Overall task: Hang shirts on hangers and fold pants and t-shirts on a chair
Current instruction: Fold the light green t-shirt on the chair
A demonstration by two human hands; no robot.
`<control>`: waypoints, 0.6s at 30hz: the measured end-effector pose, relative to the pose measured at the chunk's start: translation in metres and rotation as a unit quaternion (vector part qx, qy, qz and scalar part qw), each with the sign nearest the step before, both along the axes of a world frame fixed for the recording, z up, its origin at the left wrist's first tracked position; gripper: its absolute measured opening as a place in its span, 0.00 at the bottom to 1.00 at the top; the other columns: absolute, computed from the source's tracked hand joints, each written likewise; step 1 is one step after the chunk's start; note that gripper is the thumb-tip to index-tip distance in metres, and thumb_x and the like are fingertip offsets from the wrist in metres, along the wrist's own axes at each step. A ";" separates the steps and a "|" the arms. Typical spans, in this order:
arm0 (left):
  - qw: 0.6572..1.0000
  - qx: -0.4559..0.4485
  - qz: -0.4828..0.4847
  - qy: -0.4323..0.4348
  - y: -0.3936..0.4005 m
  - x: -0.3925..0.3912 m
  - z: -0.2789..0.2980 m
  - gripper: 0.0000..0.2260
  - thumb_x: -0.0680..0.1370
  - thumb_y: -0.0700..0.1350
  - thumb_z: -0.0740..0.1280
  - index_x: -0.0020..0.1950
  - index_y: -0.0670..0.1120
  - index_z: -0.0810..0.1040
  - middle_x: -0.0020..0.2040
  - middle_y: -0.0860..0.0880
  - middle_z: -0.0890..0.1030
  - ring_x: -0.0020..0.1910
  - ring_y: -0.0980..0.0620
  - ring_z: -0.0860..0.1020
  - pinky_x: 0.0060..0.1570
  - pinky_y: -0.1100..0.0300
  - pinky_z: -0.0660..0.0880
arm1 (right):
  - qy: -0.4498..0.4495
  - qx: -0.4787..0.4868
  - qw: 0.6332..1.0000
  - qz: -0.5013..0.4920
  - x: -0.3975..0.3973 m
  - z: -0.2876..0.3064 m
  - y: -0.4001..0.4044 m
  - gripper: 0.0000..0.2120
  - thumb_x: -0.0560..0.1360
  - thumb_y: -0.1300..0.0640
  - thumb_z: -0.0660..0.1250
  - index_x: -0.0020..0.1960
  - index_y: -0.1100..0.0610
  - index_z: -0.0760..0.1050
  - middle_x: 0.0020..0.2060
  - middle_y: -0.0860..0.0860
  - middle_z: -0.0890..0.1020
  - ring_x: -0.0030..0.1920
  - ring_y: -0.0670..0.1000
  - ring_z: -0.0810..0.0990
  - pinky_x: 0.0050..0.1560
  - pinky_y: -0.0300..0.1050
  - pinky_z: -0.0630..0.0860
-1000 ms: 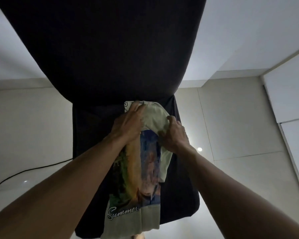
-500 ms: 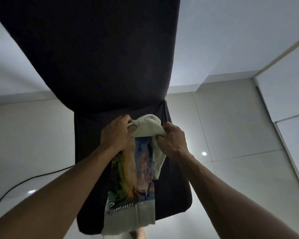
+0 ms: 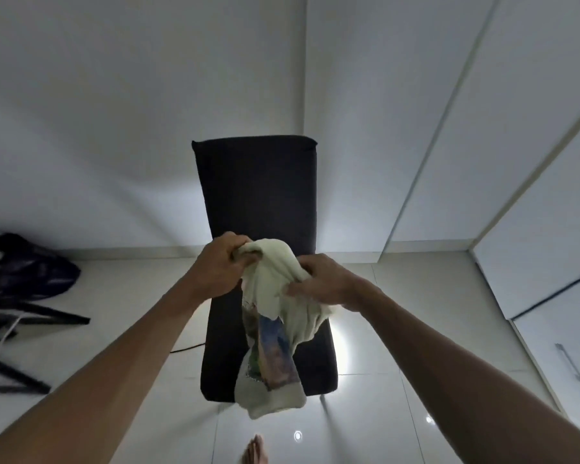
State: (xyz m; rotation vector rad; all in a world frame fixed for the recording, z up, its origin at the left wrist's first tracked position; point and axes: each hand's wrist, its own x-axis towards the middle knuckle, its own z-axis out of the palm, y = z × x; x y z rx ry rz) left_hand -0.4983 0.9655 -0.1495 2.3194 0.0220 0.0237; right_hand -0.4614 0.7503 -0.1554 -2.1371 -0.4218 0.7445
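Note:
A pale green t-shirt (image 3: 275, 289) with a colourful printed picture hangs bunched in the air over the seat of a black upholstered chair (image 3: 255, 195). My left hand (image 3: 220, 266) grips the shirt's upper left part in a fist. At the shirt's right side my right hand (image 3: 322, 284) pinches the cloth, thumb underneath. The shirt's lower end (image 3: 268, 400) dangles past the front edge of the seat. No hangers or pants are visible.
A dark bag or heap of cloth (image 3: 27, 266) lies on the tiled floor at the left, beside black frame legs (image 3: 21, 333). White cabinet doors (image 3: 533, 195) line the right side. A bare foot (image 3: 255, 450) shows at the bottom edge.
The view has pulled back, so the whole chair back now shows. Both hands have lifted and gathered the shirt more, hiding most of the print and the word on it.

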 end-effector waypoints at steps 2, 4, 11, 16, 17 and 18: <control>0.999 -0.029 0.017 -0.027 -0.005 -0.027 0.047 0.04 0.81 0.42 0.66 0.51 0.47 0.81 0.49 0.44 0.78 0.47 0.46 0.78 0.46 0.51 0.79 | 0.018 0.021 0.999 0.037 -0.022 0.045 0.000 0.14 0.72 0.56 0.75 0.56 0.54 0.81 0.50 0.53 0.84 0.50 0.54 0.83 0.51 0.55 0.83; 0.990 -0.130 0.038 -0.038 -0.008 -0.060 0.091 0.07 0.82 0.39 0.63 0.51 0.46 0.80 0.50 0.44 0.79 0.47 0.45 0.81 0.41 0.50 0.83 | 0.075 0.055 0.990 0.106 -0.050 0.092 0.004 0.16 0.73 0.61 0.74 0.60 0.58 0.79 0.52 0.55 0.83 0.51 0.55 0.83 0.45 0.51 0.83; 0.873 -0.475 0.104 -0.038 -0.013 -0.127 0.198 0.12 0.81 0.43 0.58 0.45 0.39 0.77 0.40 0.41 0.76 0.38 0.44 0.74 0.38 0.56 0.75 | 0.008 0.225 0.974 0.002 -0.089 0.209 0.014 0.13 0.74 0.71 0.67 0.56 0.58 0.75 0.53 0.57 0.81 0.48 0.54 0.82 0.38 0.46 0.79; 0.817 -0.576 -0.004 -0.031 0.000 -0.157 0.260 0.09 0.64 0.49 0.60 0.33 0.43 0.68 0.33 0.45 0.66 0.34 0.47 0.63 0.37 0.55 0.67 | -0.155 0.105 0.978 0.089 -0.105 0.246 0.049 0.49 0.68 0.70 0.74 0.78 0.42 0.55 0.77 0.51 0.62 0.73 0.56 0.66 0.59 0.48 0.78; 0.821 -0.569 -0.041 -0.026 0.005 -0.161 0.271 0.11 0.63 0.51 0.60 0.32 0.43 0.67 0.31 0.45 0.65 0.33 0.47 0.61 0.35 0.56 0.66 | -0.138 0.104 0.978 0.121 -0.112 0.249 0.059 0.52 0.67 0.71 0.74 0.79 0.41 0.53 0.77 0.51 0.63 0.75 0.56 0.64 0.65 0.54 0.76; 0.830 -0.553 -0.073 -0.023 0.010 -0.165 0.281 0.13 0.64 0.52 0.60 0.31 0.43 0.66 0.30 0.45 0.66 0.31 0.47 0.61 0.33 0.58 0.66 | -0.124 0.112 0.975 0.147 -0.116 0.250 0.070 0.52 0.66 0.71 0.74 0.78 0.40 0.54 0.75 0.52 0.66 0.74 0.56 0.65 0.67 0.58 0.75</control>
